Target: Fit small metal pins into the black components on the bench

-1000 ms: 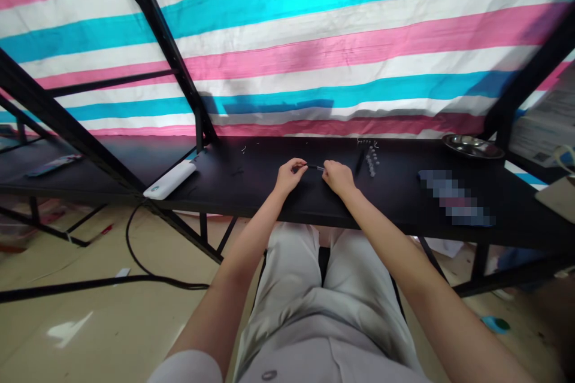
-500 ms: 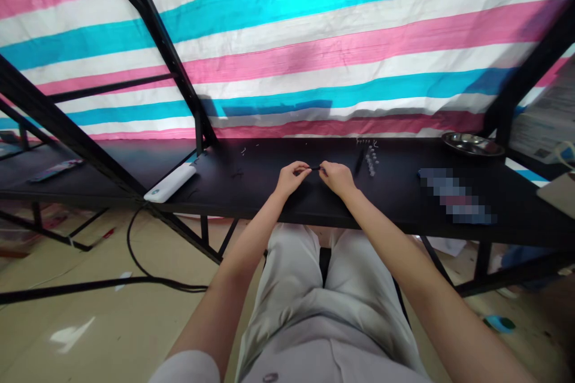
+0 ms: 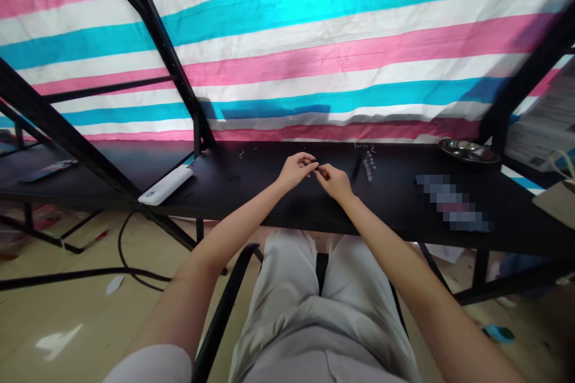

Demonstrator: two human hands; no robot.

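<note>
Over the black table, my left hand and my right hand meet at their fingertips. Between them is a small dark piece, mostly covered by the fingers and too small to name. The fingers of both hands are bent and pinched around it. Just right of my right hand lies a dark pen-like stick. Beside that are several small clear round pieces in rows, with tiny whitish bits behind them.
A white oblong device lies on the black table at left. On the right are a shiny metal dish and a blurred-out flat item. Black metal posts rise before a striped tarp.
My left hand has turned and risen slightly, its fingers now overlapping my right fingertips. The dark piece, seen as a short bar before, is now mostly covered. The view has shifted a little.
</note>
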